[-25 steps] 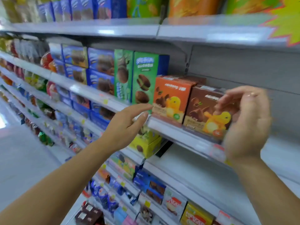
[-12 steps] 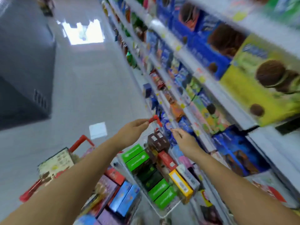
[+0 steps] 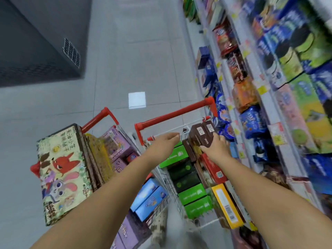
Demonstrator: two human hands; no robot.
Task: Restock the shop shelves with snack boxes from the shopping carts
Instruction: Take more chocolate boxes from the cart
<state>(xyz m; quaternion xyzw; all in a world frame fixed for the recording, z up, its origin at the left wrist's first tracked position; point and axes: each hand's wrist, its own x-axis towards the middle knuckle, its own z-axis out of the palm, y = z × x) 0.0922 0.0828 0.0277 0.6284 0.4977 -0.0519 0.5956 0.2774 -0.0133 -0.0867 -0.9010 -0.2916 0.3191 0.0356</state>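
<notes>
right hand (image 3: 215, 150) now down in cart (image 3: 172, 114), grip tight around brown boxes (image 3: 199, 135); left hand (image 3: 164, 141) flat, empty

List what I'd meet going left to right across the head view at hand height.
Cartoon-print box, purple box, left hand, brown boxes gripped by the right hand, blue snack bags on the shelves.
</notes>
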